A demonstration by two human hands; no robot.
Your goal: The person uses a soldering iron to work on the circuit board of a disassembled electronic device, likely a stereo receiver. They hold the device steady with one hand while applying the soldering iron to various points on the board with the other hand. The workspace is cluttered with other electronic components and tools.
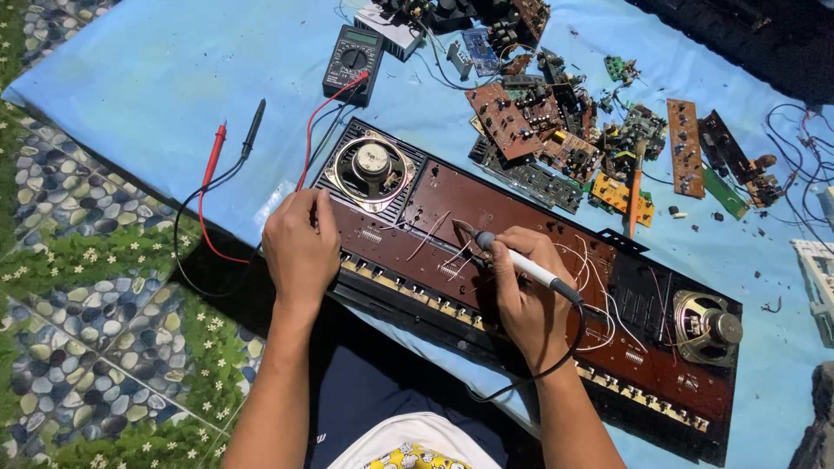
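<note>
left hand (300, 247): laid flat, fingers curled on the near-left edge of the circuit board (521, 260), just below the left speaker (372, 169)
right hand (521, 291): closed around a soldering iron (521, 263), tip pressed to board centre
board: spread under both hands, on blue cloth (156, 78)
multimeter (352, 59): seen well beyond left hand
loose boards (556, 130): piled beyond right hand

Layout: opened keyboard chassis on cloth

The long brown circuit-board chassis (521, 260) lies on the blue cloth (156, 78); black multimeter (353, 62) at 11 o'clock, loose brown circuit boards (556, 122) at 1 o'clock, round metal speakers (372, 167) in both ends.
</note>
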